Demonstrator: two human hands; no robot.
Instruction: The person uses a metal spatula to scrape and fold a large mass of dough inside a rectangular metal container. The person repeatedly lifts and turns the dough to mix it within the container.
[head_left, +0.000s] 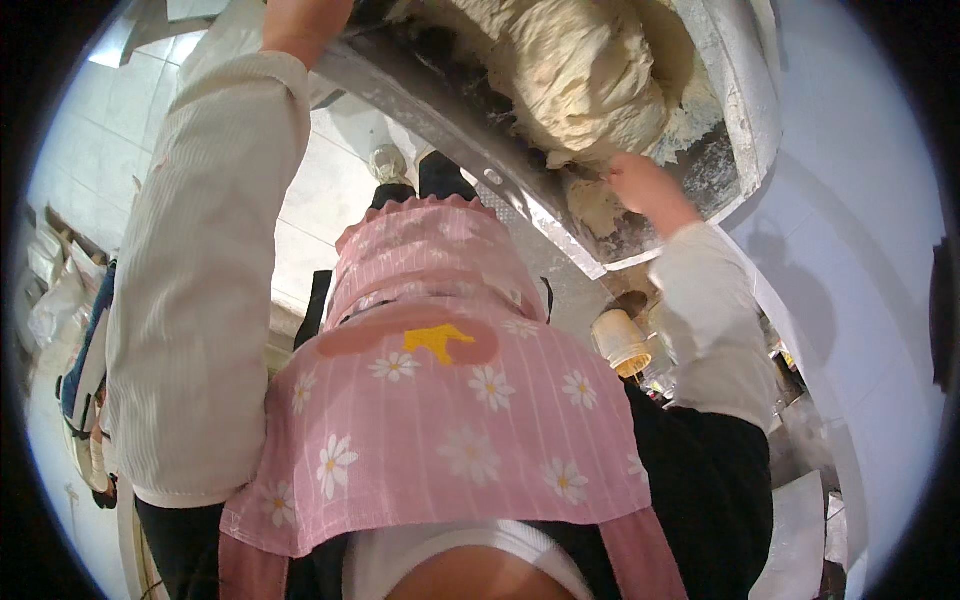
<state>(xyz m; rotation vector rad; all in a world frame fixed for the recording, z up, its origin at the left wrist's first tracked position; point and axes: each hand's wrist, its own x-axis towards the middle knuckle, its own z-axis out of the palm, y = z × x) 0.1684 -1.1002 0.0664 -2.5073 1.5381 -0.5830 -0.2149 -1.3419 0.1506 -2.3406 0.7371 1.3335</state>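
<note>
A large mass of pale dough (585, 82) lies in a worn metal trough (570, 244) at the top of the view. My right hand (646, 193) is at the dough's near edge, its fingers curled and pointing left. Something thin and dark seems to extend from these fingertips under the dough, too unclear to name. A smaller patch of dough (594, 206) sticks to the trough's floor just left of that hand. My left hand (307, 26) reaches past the trough's left side; the top edge of the picture cuts off its fingers, so its grip is hidden.
A flour-dusted white rim or cover (739, 97) borders the trough on the right, beside a pale wall (847, 225). A yellowish plastic bucket (619, 337) stands below the trough's corner. Plastic bags (60, 300) lie at the far left on the tiled floor (97, 112).
</note>
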